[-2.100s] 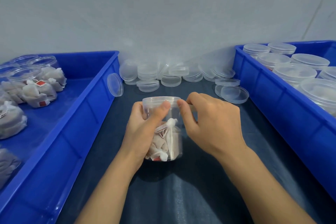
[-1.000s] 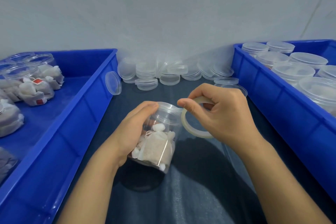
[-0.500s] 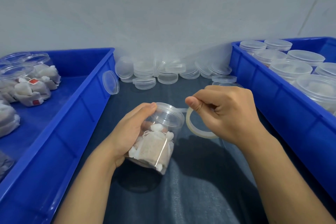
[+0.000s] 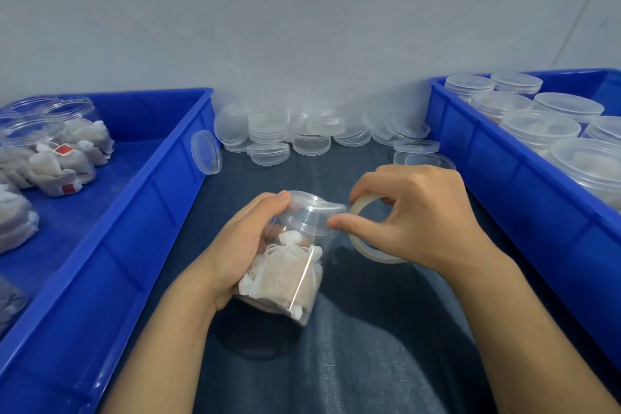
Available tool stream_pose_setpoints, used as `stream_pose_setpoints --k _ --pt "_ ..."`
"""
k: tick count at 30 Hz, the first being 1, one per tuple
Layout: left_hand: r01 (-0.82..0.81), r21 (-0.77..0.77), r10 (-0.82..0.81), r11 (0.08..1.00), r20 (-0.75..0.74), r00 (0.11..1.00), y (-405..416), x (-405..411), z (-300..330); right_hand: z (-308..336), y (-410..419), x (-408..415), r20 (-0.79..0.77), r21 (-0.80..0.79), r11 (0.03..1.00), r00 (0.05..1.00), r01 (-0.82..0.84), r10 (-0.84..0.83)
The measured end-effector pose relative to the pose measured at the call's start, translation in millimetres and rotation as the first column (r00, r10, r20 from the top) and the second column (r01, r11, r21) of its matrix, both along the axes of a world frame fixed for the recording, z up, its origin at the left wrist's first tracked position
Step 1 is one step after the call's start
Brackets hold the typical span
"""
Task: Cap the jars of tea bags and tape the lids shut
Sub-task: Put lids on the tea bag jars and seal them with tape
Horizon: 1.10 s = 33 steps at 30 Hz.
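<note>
— Jar [image 4: 289, 262], where is it sitting?
— Head view: it is tilting above the desk [image 4: 369, 363], lid [image 4: 311, 212] leaning up and right, base toward the person. Left hand [image 4: 235, 252] is wrapping its side.
— And the tape?
— Right hand [image 4: 413, 215] is pinching the roll [image 4: 364, 228] just right of the lid, a strip bridging to the rim. That hand is nearer the seam.

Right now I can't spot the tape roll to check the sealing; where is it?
In the head view, the tape roll is right of centre, gripped by the right hand just right of the capped jar that the left hand holds.
</note>
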<state>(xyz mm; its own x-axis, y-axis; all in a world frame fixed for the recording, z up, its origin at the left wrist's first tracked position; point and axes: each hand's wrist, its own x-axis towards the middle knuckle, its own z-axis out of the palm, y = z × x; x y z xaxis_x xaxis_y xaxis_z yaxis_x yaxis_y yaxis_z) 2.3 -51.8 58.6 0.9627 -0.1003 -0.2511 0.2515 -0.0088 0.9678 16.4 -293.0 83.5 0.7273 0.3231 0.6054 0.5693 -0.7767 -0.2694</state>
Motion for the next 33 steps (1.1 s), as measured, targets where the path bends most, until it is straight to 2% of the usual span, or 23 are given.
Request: stream_pose_setpoints --k 10,19,25,33 --pt "-0.003 0.018 0.003 1.0 0.051 0.999 -4 0 0 0 6 -3 0.009 0.0 0.999 0.998 0.055 -0.055" --pt "0.034 0.036 -0.036 0.999 0.039 0.999 -3 -4 2 -1 3 -1 0.002 0.017 1.0 1.0 0.025 -0.025" --pt "0.02 0.1 -0.036 0.995 0.158 0.987 -3 -5 5 -1 5 -1 0.023 0.058 0.998 1.0 -0.003 0.002" --pt "-0.059 -0.019 0.062 0.998 0.222 0.973 -11 -8 2 1 8 -3 0.102 0.093 0.993 0.993 -0.069 0.059"
